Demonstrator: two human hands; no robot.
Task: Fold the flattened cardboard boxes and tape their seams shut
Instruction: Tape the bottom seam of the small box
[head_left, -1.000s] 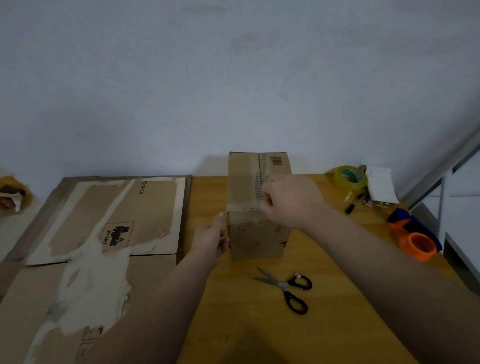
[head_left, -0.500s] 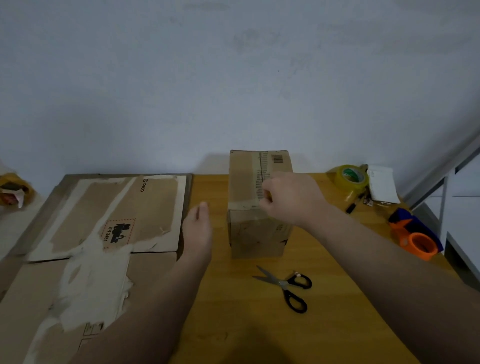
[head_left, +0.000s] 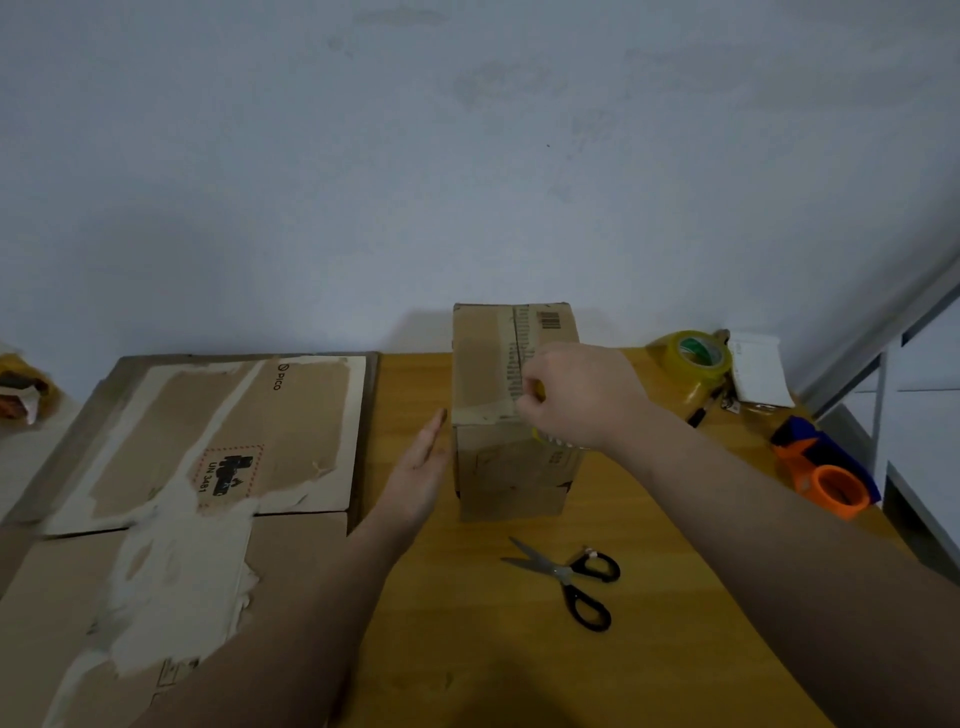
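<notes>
A small folded cardboard box (head_left: 506, 480) stands upright on the wooden table (head_left: 691, 613), near the wall. My right hand (head_left: 576, 397) rests on the box's top near the front edge, fingers curled at the centre seam, pinching what looks like a yellowish strip of tape. My left hand (head_left: 421, 467) is held flat and edge-on just left of the box, fingers straight, a small gap from its side. Large flattened cardboard sheets (head_left: 208, 441) with torn white patches lie to the left.
Black-handled scissors (head_left: 571, 577) lie in front of the box. At the back right are a yellowish tape roll (head_left: 693, 358) and a white packet (head_left: 756, 369). An orange and blue tape dispenser (head_left: 826, 478) sits at the table's right edge.
My left hand let go of the box's front-left corner, drew away to the left and straightened its fingers. My right hand stayed on the box's top.
</notes>
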